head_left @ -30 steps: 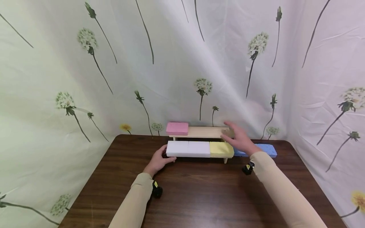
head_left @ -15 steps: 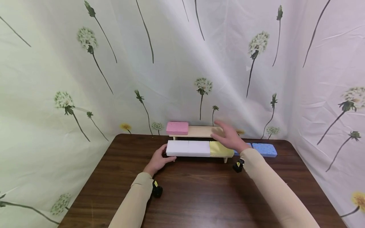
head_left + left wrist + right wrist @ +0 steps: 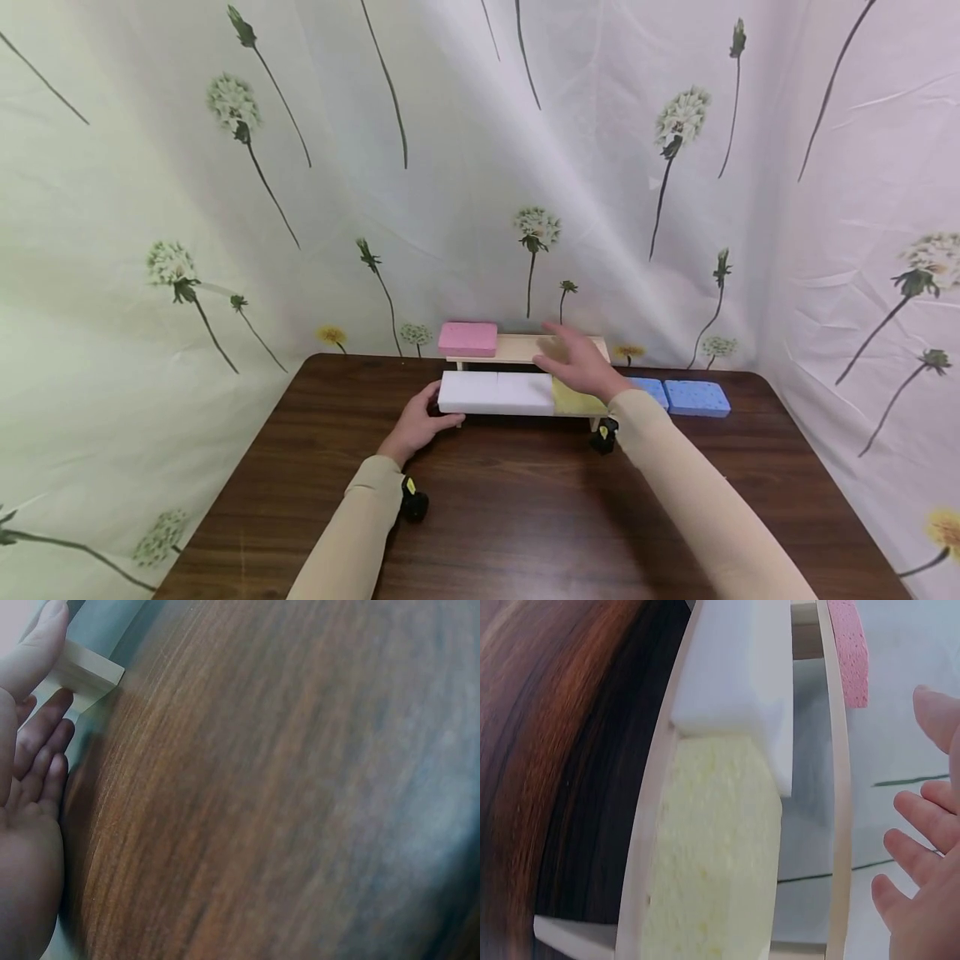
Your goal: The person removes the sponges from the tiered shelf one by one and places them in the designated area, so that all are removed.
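At the left end of the lower wooden shelf (image 3: 634, 892), my left hand (image 3: 415, 423) stays with its thumb in front and its fingers beside the end. In the left wrist view its fingers (image 3: 46, 742) are relaxed near a wooden leg (image 3: 90, 671); whether they touch it is hard to tell. White blocks (image 3: 497, 392) and a yellow sponge (image 3: 577, 398) lie side by side along that shelf. My right hand (image 3: 581, 362) hovers over the yellow sponge, fingers spread, holding nothing. Behind it is the upper wooden shelf (image 3: 517, 347), with a pink sponge (image 3: 468, 338) at its left end.
Two blue sponges (image 3: 697, 398) lie on the dark wooden table (image 3: 517, 508) to the right of the shelves. A white cloth (image 3: 450, 167) printed with dandelions hangs behind the table and along both sides.
My right hand has moved left across the front of the upper shelf, uncovering the blue sponges and the shelf's right end. My left hand has stayed in place.
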The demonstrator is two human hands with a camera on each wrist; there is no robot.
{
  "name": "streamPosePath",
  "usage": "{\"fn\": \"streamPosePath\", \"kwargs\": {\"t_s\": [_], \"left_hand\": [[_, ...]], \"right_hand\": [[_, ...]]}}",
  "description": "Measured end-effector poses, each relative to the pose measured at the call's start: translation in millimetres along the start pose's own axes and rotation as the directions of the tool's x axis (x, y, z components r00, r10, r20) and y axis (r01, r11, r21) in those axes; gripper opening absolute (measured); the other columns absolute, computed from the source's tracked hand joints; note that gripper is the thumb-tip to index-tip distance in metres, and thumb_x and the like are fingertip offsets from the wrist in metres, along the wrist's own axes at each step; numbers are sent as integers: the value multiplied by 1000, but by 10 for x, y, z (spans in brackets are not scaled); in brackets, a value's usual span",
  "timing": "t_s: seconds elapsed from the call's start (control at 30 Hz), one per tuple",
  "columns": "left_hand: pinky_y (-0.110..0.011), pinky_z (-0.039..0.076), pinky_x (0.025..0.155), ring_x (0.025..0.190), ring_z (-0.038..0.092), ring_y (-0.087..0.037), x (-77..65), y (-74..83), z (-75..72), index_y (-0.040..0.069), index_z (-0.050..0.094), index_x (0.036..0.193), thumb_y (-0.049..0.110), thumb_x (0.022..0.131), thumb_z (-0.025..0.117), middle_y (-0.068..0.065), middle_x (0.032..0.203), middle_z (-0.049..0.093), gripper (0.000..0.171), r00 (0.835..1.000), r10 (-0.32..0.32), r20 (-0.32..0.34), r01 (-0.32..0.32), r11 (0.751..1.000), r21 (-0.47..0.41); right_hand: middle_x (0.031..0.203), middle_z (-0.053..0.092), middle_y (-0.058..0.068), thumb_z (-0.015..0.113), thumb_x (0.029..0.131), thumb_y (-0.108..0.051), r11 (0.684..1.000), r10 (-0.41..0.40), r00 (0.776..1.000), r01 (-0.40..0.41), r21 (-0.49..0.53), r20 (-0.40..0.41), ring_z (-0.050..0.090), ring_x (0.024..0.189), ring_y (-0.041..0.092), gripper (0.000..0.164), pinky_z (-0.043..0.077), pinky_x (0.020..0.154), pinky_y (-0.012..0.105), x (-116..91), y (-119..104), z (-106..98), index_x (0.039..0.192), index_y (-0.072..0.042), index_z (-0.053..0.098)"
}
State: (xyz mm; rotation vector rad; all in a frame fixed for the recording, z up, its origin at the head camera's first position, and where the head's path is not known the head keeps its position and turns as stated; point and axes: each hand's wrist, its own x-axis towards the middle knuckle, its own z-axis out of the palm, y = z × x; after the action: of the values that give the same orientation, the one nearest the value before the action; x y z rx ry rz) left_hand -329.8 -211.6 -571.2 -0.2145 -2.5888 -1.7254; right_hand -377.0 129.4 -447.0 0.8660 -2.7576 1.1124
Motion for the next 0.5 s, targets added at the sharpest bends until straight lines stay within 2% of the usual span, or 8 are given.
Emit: {"fn": "streamPosePath", "kwargs": {"t_s": [0.27, 0.5], "left_hand": [[-50, 43, 112, 130, 57, -32, 5, -3, 3, 8, 49, 154, 20, 87, 89, -15, 138, 66, 79, 1000, 7, 8, -7, 1000, -6], [-50, 43, 111, 129, 58, -31, -5, 4, -3, 8, 50, 154, 22, 87, 90, -14, 138, 66, 79, 1000, 3, 3, -3, 1000, -5]], "right_hand": [[166, 39, 14, 66, 105, -41, 999, 38, 999, -37, -18, 33, 36, 153, 34, 75, 31, 124, 51, 102, -40, 102, 163, -5, 35], [166, 39, 17, 67, 104, -39, 999, 30, 998, -29, -18, 46, 35, 154, 35, 76, 30, 124, 50, 177, -112, 200, 162, -1, 35]]}}
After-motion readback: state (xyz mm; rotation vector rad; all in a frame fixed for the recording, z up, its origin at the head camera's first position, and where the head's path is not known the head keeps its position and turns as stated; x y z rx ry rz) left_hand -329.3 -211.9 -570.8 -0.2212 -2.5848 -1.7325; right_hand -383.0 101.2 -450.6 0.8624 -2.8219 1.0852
